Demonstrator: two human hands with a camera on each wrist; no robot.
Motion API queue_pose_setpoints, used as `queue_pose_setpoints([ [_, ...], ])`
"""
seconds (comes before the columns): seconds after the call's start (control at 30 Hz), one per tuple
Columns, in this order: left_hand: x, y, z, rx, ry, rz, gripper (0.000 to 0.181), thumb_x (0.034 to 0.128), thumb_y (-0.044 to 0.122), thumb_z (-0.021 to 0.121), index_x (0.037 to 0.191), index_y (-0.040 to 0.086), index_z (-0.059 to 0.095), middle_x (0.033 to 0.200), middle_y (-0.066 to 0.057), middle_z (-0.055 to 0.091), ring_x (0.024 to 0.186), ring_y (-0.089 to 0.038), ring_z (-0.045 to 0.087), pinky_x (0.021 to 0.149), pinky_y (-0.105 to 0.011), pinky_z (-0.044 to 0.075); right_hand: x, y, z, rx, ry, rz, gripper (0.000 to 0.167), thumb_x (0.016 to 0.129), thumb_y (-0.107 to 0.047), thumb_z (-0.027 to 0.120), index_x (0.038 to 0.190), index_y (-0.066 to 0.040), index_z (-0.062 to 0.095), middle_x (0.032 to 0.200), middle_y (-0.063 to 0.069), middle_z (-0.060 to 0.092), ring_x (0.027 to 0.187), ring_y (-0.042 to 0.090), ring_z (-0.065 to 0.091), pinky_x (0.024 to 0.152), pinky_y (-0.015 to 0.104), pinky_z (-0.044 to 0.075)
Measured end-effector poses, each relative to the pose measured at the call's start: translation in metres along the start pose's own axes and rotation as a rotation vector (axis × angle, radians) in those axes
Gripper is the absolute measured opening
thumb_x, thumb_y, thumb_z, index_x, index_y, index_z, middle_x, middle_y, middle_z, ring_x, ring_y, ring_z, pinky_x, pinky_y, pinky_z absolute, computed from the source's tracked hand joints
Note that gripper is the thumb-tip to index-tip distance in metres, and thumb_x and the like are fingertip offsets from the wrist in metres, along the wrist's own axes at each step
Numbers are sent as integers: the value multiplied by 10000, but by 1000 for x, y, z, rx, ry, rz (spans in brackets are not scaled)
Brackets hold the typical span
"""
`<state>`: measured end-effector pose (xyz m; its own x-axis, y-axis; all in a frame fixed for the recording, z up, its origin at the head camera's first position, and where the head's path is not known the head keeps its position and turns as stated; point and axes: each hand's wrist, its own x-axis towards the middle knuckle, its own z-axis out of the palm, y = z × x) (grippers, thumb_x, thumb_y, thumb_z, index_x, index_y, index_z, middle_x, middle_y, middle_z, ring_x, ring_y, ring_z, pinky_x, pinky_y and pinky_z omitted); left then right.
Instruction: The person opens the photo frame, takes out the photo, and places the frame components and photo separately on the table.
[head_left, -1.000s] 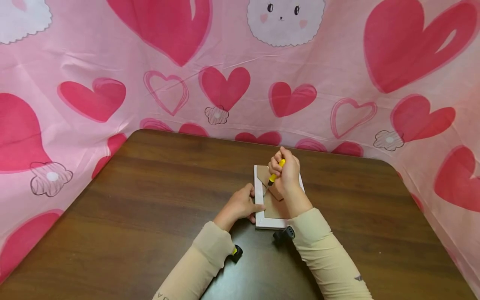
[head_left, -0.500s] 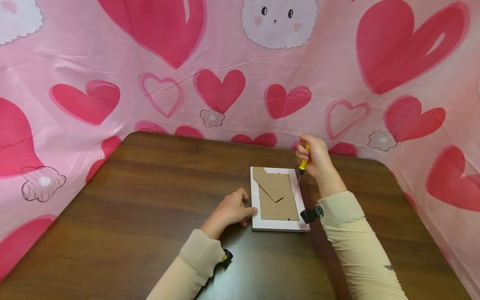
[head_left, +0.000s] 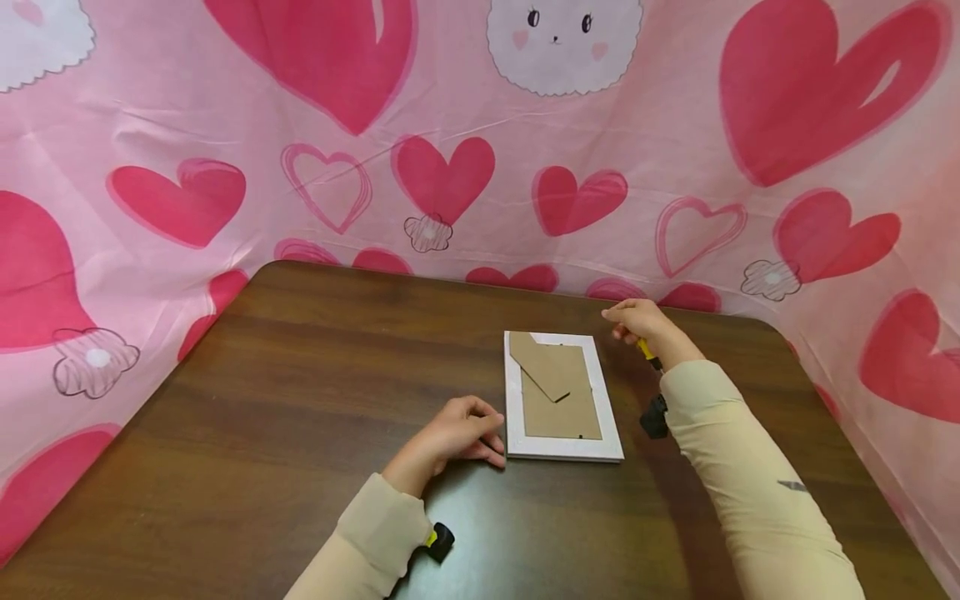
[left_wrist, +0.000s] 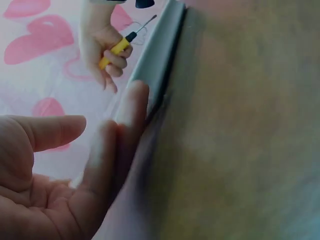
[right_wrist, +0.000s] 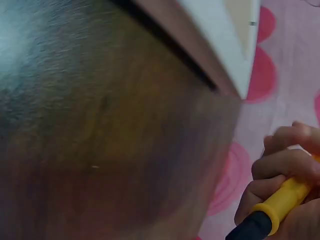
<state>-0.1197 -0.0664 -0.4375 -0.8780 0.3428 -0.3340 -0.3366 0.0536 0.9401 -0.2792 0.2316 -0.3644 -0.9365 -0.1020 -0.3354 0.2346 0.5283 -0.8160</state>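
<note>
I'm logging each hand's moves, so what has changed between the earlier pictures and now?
The right hand, keeping its grip on the yellow-handled tool, has moved from over the picture frame to beyond its right side; the tool's tip is clear of the frame. The left hand has lifted its thumb off the frame. The frame lies back-up on the table, much as before.

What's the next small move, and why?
Probably lower the yellow-handled screwdriver onto the table: the right hand holds it off to the right, its shaft angled away from the face-down picture frame, while the left hand merely touches the frame's left edge.
</note>
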Motion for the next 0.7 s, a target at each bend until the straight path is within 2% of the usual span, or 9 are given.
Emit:
queue_pose_setpoints([
  [0.07, 0, -2, 2, -18, -34, -14, 242, 1022, 129, 528, 1150, -75, 502, 768, -152, 709, 627, -172, 719, 566, -196, 556, 2, 4, 3, -37, -29, -16, 340, 1018, -201, 548, 1227, 57, 474, 598, -75, 556, 508, 18, 469, 484, 168, 345],
  [0.17, 1, -4, 4, -27, -54, -46, 222, 1016, 142, 546, 1130, -47, 520, 736, -157, 727, 614, -160, 719, 527, -170, 534, 5, 8, 8, -56, -68, -41, 345, 1014, -182, 558, 1233, 73, 482, 636, -58, 575, 539, 24, 488, 488, 163, 347],
  [0.33, 6, -4, 7, -38, -35, -87, 180, 983, 125, 606, 1069, -14, 530, 676, -144, 712, 572, -161, 711, 484, -165, 517, 9, 14, 14, -89, -117, -87, 296, 997, -129, 580, 1179, 97, 522, 655, -42, 589, 551, 40, 465, 486, 169, 340],
  [0.5, 11, -2, 8, -26, -30, -98, 150, 961, 79, 628, 1020, 5, 512, 654, -169, 704, 538, -172, 702, 471, -187, 524, 11, 18, 19, -142, -122, -103, 272, 971, -80, 609, 1158, 103, 534, 655, -44, 592, 575, 58, 496, 504, 181, 374],
  [0.7, 13, 2, 7, -7, -49, -106, 126, 961, 58, 619, 997, 22, 504, 691, -210, 715, 529, -162, 695, 461, -182, 515, 9, 20, 22, -174, -127, -74, 259, 981, -78, 592, 1155, 95, 509, 654, -20, 561, 544, 54, 458, 510, 185, 394],
])
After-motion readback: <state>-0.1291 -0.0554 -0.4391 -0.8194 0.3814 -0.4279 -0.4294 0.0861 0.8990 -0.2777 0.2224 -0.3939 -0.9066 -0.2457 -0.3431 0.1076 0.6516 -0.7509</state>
